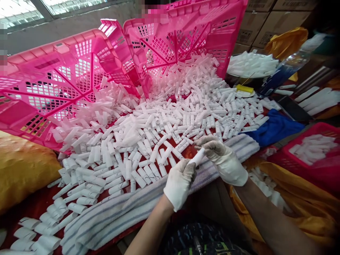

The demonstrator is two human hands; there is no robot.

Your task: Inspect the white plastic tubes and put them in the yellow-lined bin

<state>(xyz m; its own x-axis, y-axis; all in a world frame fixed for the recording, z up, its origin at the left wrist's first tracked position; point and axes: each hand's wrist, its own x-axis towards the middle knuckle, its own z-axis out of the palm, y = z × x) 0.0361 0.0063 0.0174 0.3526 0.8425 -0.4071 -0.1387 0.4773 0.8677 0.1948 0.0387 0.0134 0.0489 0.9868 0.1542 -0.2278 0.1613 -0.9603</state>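
Note:
My left hand (pixel 180 180), in a white glove with dirty fingertips, is closed around a short white tube (pixel 197 157). The tube is tilted up to the right, above the near edge of the table. At its upper end is my right hand (pixel 221 159), gloved the same way, with its fingers bent and thumb close to the tube's tip. Whether these fingers pinch the tube or something small is hard to make out. Just beyond both hands spreads a large heap of similar white tubes (pixel 148 124), some with dark curved marks.
Two pink plastic crates (pixel 183 39) lie tipped behind the heap. A striped towel (pixel 119 212) runs along the table's front edge. To the right are a blue cloth (pixel 276 127), a plate of white pieces (pixel 252 65), a bottle (pixel 284 72) and a pink basket (pixel 308 173). Yellow sacks (pixel 23 170) flank the table.

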